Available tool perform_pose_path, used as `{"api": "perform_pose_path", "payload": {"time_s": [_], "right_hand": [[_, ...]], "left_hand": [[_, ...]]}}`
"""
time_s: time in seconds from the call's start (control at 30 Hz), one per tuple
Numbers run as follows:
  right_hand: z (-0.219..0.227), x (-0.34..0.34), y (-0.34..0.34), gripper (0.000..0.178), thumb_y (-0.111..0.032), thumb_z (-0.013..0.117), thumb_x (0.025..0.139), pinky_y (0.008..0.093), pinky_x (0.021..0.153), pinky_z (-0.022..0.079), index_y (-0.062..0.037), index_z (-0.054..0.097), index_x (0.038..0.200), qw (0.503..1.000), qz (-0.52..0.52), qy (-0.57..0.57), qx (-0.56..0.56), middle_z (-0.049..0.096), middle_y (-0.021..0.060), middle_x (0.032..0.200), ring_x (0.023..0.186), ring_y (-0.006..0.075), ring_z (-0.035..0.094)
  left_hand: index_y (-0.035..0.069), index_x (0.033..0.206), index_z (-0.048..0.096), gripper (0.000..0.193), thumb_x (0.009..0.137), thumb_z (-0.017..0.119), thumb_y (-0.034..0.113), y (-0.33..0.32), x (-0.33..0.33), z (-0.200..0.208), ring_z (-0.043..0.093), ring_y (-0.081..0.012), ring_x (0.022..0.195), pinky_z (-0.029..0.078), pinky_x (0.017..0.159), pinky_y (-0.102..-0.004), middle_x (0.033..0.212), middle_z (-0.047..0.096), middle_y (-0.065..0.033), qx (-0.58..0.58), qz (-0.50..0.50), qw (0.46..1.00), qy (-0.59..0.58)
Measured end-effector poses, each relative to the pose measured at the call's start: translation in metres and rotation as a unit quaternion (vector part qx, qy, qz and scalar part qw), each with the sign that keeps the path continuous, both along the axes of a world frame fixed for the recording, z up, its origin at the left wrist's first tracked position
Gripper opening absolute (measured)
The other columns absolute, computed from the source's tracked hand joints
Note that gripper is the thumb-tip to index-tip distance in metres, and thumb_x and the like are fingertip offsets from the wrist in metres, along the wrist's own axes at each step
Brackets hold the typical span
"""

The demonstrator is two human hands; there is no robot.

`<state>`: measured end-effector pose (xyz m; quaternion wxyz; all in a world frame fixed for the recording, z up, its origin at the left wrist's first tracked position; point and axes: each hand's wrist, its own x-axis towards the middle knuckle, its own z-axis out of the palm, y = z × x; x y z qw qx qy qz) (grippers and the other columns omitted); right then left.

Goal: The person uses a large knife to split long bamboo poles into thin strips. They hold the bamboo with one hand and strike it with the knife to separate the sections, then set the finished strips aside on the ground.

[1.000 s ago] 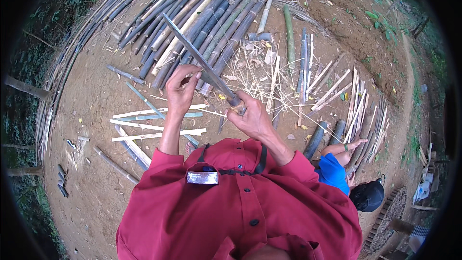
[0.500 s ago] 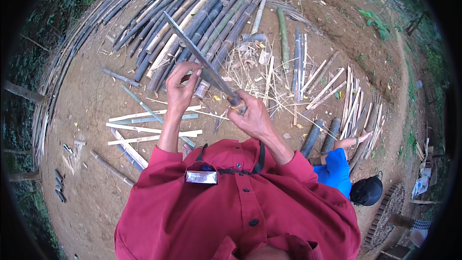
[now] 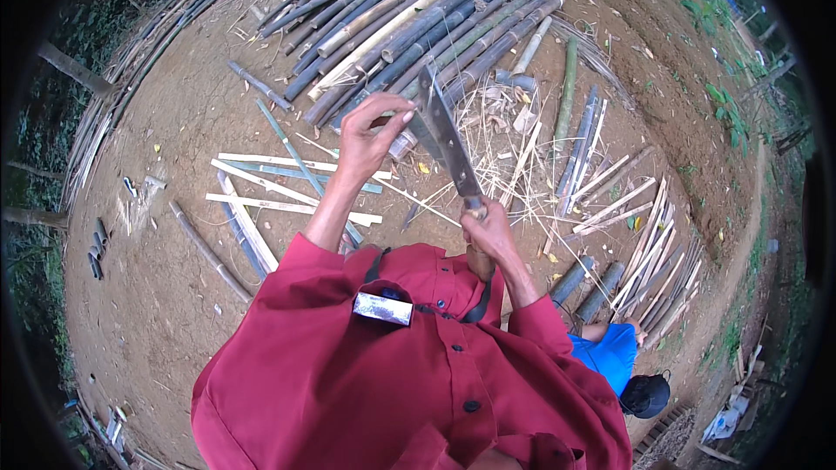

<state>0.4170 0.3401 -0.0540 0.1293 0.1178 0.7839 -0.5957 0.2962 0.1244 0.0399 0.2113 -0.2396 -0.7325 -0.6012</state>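
My right hand (image 3: 493, 231) is closed round the wooden handle of a machete (image 3: 453, 146). Its broad dark blade points up and away in front of me, with the flat turned partly toward me. My left hand (image 3: 369, 135) is raised beside the blade, thumb and forefinger pinched together close to its edge. Whatever may be between those fingertips is too small to make out. Below the left hand, split bamboo strips (image 3: 261, 202) lie crossed on the ground.
A big pile of bamboo poles (image 3: 435, 13) lies ahead. Thin shavings (image 3: 496, 152) litter the soil before it. Split pieces (image 3: 649, 248) are heaped at the right. There, a co-worker in a blue shirt (image 3: 607, 357) and dark cap crouches.
The machete has swung so its flat shows more, and its handle is nearer my body. My left hand stays pinched beside the blade. The whole view has shifted.
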Motion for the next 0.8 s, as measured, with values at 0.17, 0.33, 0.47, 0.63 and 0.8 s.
{"api": "perform_pose_path", "payload": {"time_s": [0.17, 0.33, 0.47, 0.63, 0.8], "right_hand": [[0.038, -0.006, -0.032, 0.037, -0.022, 0.059, 0.067, 0.0423, 0.067, 0.049, 0.001, 0.061, 0.095, 0.982, 0.046, 0.105, 0.153, 0.062, 0.0219, 0.07, 0.068, 0.0355, 0.063], [-0.047, -0.017, -0.003, 0.04, -0.024, 0.06, 0.065, 0.0437, 0.069, 0.049, 0.0006, 0.061, 0.097, 0.987, 0.046, 0.022, 0.154, 0.062, 0.0231, 0.07, 0.07, 0.0366, 0.064], [-0.028, -0.025, -0.022, 0.04, -0.024, 0.061, 0.064, 0.0446, 0.07, 0.05, -0.0004, 0.062, 0.097, 0.984, 0.079, 0.057, 0.152, 0.063, 0.0244, 0.074, 0.072, 0.0378, 0.064], [-0.123, -0.042, 0.008, 0.041, -0.027, 0.062, 0.065, 0.0465, 0.075, 0.05, -0.0024, 0.06, 0.098, 0.979, 0.071, -0.065, 0.179, 0.064, 0.024, 0.084, 0.082, 0.0385, 0.063], [-0.125, -0.042, 0.002, 0.039, -0.028, 0.061, 0.066, 0.0445, 0.073, 0.05, -0.0021, 0.062, 0.095, 0.984, 0.044, -0.006, 0.172, 0.064, 0.0236, 0.083, 0.079, 0.0369, 0.063]], "left_hand": [[0.005, 0.091, 0.068, 0.014, 0.079, 0.065, -0.003, -0.033, 0.005, -0.018, 0.059, -0.0118, 0.087, 0.048, 0.071, -0.0222, 0.094, 0.064, -0.0073, 0.009, 0.021, 1.0, -0.02], [0.001, 0.098, 0.064, 0.014, 0.084, 0.062, -0.002, -0.042, -0.004, -0.03, 0.058, -0.0153, 0.094, 0.051, 0.076, -0.0256, 0.103, 0.06, -0.0099, 0.047, -0.018, 0.997, -0.053], [0.0, 0.098, 0.062, 0.012, 0.086, 0.059, -0.001, -0.052, -0.005, -0.03, 0.06, -0.0173, 0.09, 0.056, 0.076, -0.0285, 0.102, 0.06, -0.0124, 0.044, 0.023, 0.998, -0.049], [-0.001, 0.098, 0.06, 0.012, 0.086, 0.058, -0.001, -0.056, -0.015, -0.033, 0.06, -0.0207, 0.094, 0.057, 0.079, -0.0343, 0.102, 0.06, -0.0146, 0.042, 0.007, 0.997, -0.057], [0.0, 0.101, 0.058, 0.013, 0.088, 0.058, 0.004, -0.06, -0.017, -0.035, 0.06, -0.0235, 0.096, 0.057, 0.08, -0.0386, 0.102, 0.06, -0.0164, 0.008, 0.051, 0.997, -0.062]]}}
